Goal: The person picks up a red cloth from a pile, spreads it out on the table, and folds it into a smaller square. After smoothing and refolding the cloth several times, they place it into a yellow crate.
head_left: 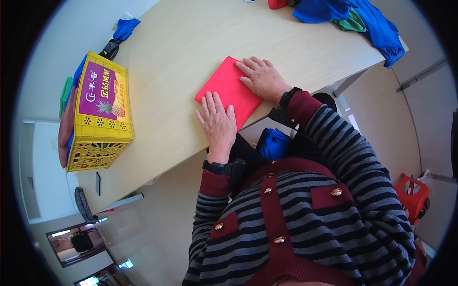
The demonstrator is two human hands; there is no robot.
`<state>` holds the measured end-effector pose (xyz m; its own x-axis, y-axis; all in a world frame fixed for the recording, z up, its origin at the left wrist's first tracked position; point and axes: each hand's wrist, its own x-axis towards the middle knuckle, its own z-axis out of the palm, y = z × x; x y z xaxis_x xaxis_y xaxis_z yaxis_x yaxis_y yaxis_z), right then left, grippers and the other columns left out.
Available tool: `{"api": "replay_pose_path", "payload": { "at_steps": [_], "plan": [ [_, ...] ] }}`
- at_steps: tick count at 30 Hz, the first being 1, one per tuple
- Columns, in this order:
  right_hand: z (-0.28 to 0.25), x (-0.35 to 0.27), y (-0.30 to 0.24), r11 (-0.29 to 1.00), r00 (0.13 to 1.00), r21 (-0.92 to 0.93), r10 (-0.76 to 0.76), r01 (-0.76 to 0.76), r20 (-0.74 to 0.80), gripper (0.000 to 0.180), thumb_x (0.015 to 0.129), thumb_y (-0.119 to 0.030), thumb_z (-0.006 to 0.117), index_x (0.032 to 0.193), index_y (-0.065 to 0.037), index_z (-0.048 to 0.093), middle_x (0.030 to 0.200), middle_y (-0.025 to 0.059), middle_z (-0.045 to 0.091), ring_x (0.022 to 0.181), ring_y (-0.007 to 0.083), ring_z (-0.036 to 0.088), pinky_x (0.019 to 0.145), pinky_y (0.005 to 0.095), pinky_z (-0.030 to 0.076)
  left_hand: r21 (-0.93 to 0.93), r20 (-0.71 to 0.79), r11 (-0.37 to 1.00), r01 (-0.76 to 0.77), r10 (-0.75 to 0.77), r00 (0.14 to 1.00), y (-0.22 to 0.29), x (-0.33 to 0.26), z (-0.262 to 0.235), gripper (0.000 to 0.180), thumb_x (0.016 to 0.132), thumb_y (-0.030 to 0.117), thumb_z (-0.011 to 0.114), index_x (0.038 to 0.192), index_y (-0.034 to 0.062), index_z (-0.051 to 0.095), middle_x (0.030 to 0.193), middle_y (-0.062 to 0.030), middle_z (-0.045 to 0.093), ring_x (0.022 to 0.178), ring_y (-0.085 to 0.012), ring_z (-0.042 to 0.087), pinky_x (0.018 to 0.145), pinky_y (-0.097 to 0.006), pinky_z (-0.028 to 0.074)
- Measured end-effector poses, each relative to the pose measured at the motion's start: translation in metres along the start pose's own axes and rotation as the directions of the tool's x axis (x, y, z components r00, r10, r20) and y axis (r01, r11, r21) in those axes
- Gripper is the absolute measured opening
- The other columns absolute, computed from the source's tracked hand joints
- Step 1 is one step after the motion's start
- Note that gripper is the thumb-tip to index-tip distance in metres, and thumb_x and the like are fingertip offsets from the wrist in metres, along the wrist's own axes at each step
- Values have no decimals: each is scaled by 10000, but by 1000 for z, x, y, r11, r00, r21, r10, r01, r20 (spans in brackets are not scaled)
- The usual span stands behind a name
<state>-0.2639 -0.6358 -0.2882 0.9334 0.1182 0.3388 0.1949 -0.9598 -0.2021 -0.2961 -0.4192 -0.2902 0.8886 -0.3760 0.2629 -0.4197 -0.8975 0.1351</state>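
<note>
A red folded cloth [228,85] lies flat on the light wood table [162,86], near its front edge. My left hand [217,119] presses on its near left part, palm down with the fingers stretched out. On its right side rests my right hand [264,80], also flat, fingers extended and slightly apart. Neither hand grips anything. Below the table edge, by my lap, sits a bundled blue cloth [273,143].
At the left stands a yellow plastic crate [99,150] with folded cloths beside it. A dark phone [98,184] lies near the table's left end. Blue cloth [384,35] with green pieces is heaped at the far right corner. A red plastic stool [411,198] is on the right.
</note>
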Motion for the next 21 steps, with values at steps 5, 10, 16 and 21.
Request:
{"api": "replay_pose_path", "payload": {
  "at_steps": [5, 10, 16, 21],
  "plan": [
    [-9, -20, 19, 991, 993, 52, 121, -120, -8, 500, 1049, -360, 442, 1452, -70, 497, 1504, 131, 486, 1434, 315, 386, 1166, 456, 316, -9, -31, 1000, -4, 4, 1000, -7, -3, 0, 645, 1065, 401, 420, 1553, -10, 328, 1635, -203, 288, 1534, -364, 218, 1222, -596, 144],
    [-22, -32, 25, 970, 972, 101, 227, -219, -69, 516, 1043, -360, 464, 1460, -57, 486, 1524, 173, 467, 1446, 331, 382, 1193, 474, 292, -44, -43, 999, -28, 26, 999, -17, -2, -6, 642, 1045, 414, 470, 1519, -12, 390, 1601, -215, 341, 1519, -361, 253, 1213, -612, 165],
    [-28, -6, -33, 973, 993, 215, -67, 87, -100, 549, 1031, -385, 480, 1464, -47, 491, 1524, 178, 474, 1470, 329, 360, 1211, 480, 269, -84, -113, 991, -106, 96, 989, -1, 16, -14, 632, 1032, 418, 499, 1499, -1, 421, 1593, -203, 355, 1517, -361, 259, 1207, -617, 176],
    [-2, 9, -55, 955, 964, 165, -260, 248, 56, 608, 1047, -469, 407, 1459, -31, 499, 1530, 157, 475, 1460, 335, 374, 1214, 484, 261, -57, -51, 995, -83, 80, 995, 13, 20, -1, 668, 1012, 425, 530, 1511, -1, 408, 1610, -194, 330, 1518, -371, 253, 1214, -605, 174]
  ]
}}
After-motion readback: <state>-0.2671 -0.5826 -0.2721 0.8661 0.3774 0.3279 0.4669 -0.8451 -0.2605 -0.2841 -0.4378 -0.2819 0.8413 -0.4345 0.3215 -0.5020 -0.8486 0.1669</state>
